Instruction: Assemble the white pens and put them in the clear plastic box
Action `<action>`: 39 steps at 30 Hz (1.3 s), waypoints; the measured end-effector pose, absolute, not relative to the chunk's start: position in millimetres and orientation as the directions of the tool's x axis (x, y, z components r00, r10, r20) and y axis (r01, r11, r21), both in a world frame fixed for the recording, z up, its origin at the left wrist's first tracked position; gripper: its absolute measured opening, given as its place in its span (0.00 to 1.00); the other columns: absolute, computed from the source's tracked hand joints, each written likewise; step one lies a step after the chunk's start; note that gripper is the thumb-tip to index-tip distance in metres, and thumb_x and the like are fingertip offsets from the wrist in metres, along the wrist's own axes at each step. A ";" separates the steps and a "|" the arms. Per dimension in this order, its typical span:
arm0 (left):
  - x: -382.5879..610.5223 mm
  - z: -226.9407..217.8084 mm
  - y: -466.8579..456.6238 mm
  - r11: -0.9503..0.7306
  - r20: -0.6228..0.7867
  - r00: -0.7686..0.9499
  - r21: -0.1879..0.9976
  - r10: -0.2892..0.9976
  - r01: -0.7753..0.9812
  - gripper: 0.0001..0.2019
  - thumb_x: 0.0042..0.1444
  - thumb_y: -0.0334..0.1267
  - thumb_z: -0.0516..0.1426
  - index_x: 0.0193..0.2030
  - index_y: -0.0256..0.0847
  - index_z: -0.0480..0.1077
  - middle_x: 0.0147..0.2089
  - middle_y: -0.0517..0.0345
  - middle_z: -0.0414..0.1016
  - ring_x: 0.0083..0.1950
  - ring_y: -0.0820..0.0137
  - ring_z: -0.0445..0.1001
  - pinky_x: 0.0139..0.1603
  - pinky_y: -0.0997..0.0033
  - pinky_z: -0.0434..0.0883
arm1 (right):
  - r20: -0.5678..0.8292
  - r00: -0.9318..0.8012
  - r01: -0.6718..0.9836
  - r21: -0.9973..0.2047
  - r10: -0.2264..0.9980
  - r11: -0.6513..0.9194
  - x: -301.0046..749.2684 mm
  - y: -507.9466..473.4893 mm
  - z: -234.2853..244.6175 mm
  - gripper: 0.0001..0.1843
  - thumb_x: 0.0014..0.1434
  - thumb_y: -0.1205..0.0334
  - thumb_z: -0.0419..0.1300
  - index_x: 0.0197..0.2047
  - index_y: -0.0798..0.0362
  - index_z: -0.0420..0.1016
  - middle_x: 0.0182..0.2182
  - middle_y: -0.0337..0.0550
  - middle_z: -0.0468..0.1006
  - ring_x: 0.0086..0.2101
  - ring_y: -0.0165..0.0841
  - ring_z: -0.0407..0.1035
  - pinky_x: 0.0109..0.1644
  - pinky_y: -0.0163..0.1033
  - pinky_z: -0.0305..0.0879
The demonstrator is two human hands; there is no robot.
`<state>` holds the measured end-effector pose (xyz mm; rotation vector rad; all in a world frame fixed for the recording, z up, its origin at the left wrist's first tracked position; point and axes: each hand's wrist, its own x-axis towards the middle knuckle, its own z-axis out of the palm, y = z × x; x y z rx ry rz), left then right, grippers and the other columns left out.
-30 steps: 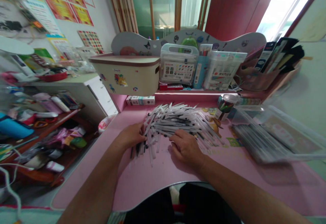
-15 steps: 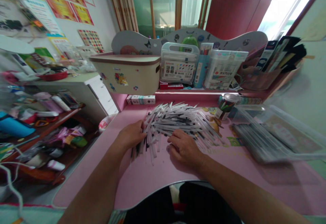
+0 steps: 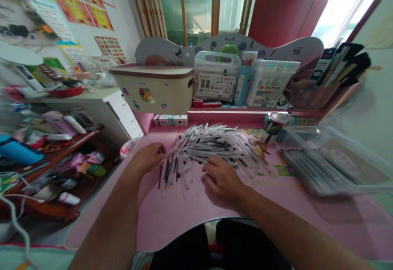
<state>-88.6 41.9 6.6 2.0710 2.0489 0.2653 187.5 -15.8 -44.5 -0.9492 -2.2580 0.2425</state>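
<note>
A loose heap of thin pen refills, whitish tubes with some black ones among them, lies on the pink desk. Just left of the heap is my left hand, its fingers curled inward. Whether anything sits between those fingertips cannot be made out. Several dark refills lie side by side near it, pointing toward me. My right hand rests at the heap's front edge with bent fingers. Its palm side is hidden, and so is whatever it may hold.
At the right stands an open clear plastic box with bundled refills inside, beside a can. A small carton lies at the back. Above, the shelf carries a cream bin, a marker case and a pen holder.
My left hand has drawn back leftward from the heap and slightly up, uncovering the dark refills at its left end. My right hand has stayed in place.
</note>
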 end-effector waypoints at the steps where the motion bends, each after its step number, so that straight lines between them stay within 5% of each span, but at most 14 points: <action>1: -87.3 6.9 42.3 -0.010 -0.025 0.018 0.297 1.000 0.955 0.09 0.45 0.32 0.54 0.31 0.42 0.75 0.34 0.52 0.81 0.36 0.63 0.76 0.37 0.68 0.66 | 0.508 -0.514 0.568 -0.402 0.691 0.718 187.6 -15.7 -44.5 0.04 0.57 0.68 0.58 0.34 0.52 0.73 0.33 0.44 0.71 0.36 0.36 0.65 0.39 0.40 0.61; 8: -57.5 0.3 39.4 -0.083 -0.004 0.088 0.300 0.996 0.950 0.17 0.56 0.52 0.53 0.34 0.40 0.74 0.37 0.48 0.81 0.39 0.59 0.77 0.37 0.67 0.65 | 0.512 -0.510 0.572 -0.398 0.691 0.717 186.9 -14.8 -45.5 0.04 0.55 0.70 0.58 0.33 0.53 0.73 0.33 0.44 0.71 0.36 0.35 0.65 0.39 0.40 0.61; 13: -46.7 -10.0 39.0 -0.015 -0.083 0.032 0.191 0.996 0.981 0.13 0.53 0.48 0.56 0.31 0.41 0.74 0.34 0.48 0.81 0.39 0.59 0.77 0.35 0.68 0.64 | 0.490 -0.513 0.568 -0.421 0.705 0.707 186.6 -14.7 -46.5 0.04 0.56 0.69 0.58 0.33 0.53 0.74 0.34 0.44 0.72 0.36 0.35 0.65 0.39 0.40 0.62; 17: -50.9 -5.7 40.9 0.026 -0.058 -0.013 0.219 0.998 0.975 0.09 0.50 0.42 0.56 0.26 0.40 0.73 0.31 0.49 0.79 0.35 0.60 0.76 0.31 0.68 0.61 | 0.494 -0.494 0.567 -0.441 0.716 0.696 186.3 -15.4 -45.5 0.06 0.56 0.69 0.58 0.37 0.53 0.75 0.34 0.45 0.74 0.37 0.36 0.67 0.41 0.41 0.64; 22: -57.5 7.3 38.3 -0.037 0.068 0.000 0.537 0.998 0.843 0.14 0.51 0.47 0.55 0.22 0.39 0.68 0.23 0.57 0.69 0.29 0.65 0.69 0.30 0.69 0.59 | 0.503 -0.409 0.523 -0.555 0.761 0.647 187.0 -14.6 -43.4 0.11 0.56 0.70 0.58 0.43 0.55 0.75 0.37 0.48 0.76 0.38 0.36 0.69 0.44 0.42 0.65; 25: -52.2 7.0 32.0 -0.184 0.085 0.192 0.786 0.978 0.590 0.15 0.51 0.50 0.58 0.28 0.37 0.72 0.26 0.60 0.70 0.29 0.70 0.67 0.32 0.71 0.62 | 0.380 -0.353 0.381 -0.776 0.855 0.502 187.5 -11.5 -43.9 0.15 0.59 0.64 0.59 0.50 0.54 0.73 0.33 0.43 0.76 0.31 0.32 0.69 0.37 0.38 0.65; 27: -43.3 3.0 26.7 -0.213 0.033 0.339 0.834 0.940 0.509 0.14 0.50 0.49 0.60 0.30 0.37 0.73 0.25 0.62 0.68 0.27 0.72 0.65 0.30 0.73 0.60 | 0.246 -0.366 0.158 -0.934 0.897 0.321 187.7 -8.6 -45.0 0.20 0.60 0.58 0.59 0.55 0.52 0.68 0.30 0.38 0.74 0.25 0.29 0.68 0.28 0.34 0.63; 30: -27.6 -2.4 20.0 -0.223 -0.078 0.495 0.824 0.865 0.520 0.12 0.49 0.45 0.61 0.31 0.37 0.73 0.22 0.64 0.66 0.24 0.74 0.61 0.26 0.75 0.57 | 0.104 -0.397 -0.121 -0.991 0.912 0.060 188.2 -4.5 -45.3 0.20 0.59 0.51 0.61 0.52 0.52 0.70 0.26 0.34 0.72 0.20 0.26 0.65 0.22 0.30 0.57; 34: -29.8 4.5 20.7 -0.240 -0.122 0.551 0.807 0.826 0.539 0.12 0.46 0.43 0.61 0.35 0.39 0.75 0.25 0.63 0.69 0.26 0.72 0.65 0.28 0.75 0.60 | 0.045 -0.374 -0.274 -0.960 0.926 -0.064 189.6 -0.9 -41.6 0.17 0.55 0.49 0.65 0.35 0.56 0.75 0.19 0.32 0.66 0.17 0.22 0.57 0.19 0.29 0.52; 37: -61.6 17.0 29.3 -0.196 -0.043 0.318 0.709 0.947 0.678 0.12 0.48 0.46 0.58 0.33 0.39 0.74 0.27 0.61 0.72 0.29 0.70 0.68 0.31 0.72 0.63 | -0.019 -0.299 -0.332 -0.935 0.954 -0.122 191.0 0.6 -38.7 0.19 0.52 0.47 0.67 0.31 0.55 0.73 0.18 0.32 0.66 0.16 0.22 0.55 0.17 0.29 0.50; 39: -89.6 21.2 36.1 -0.098 -0.002 0.118 0.542 0.993 0.835 0.11 0.47 0.46 0.58 0.27 0.39 0.73 0.28 0.57 0.74 0.30 0.67 0.70 0.33 0.70 0.63 | -0.042 -0.264 -0.312 -0.942 0.964 -0.126 192.3 1.6 -37.7 0.20 0.51 0.46 0.67 0.30 0.56 0.73 0.18 0.33 0.67 0.15 0.22 0.55 0.16 0.29 0.49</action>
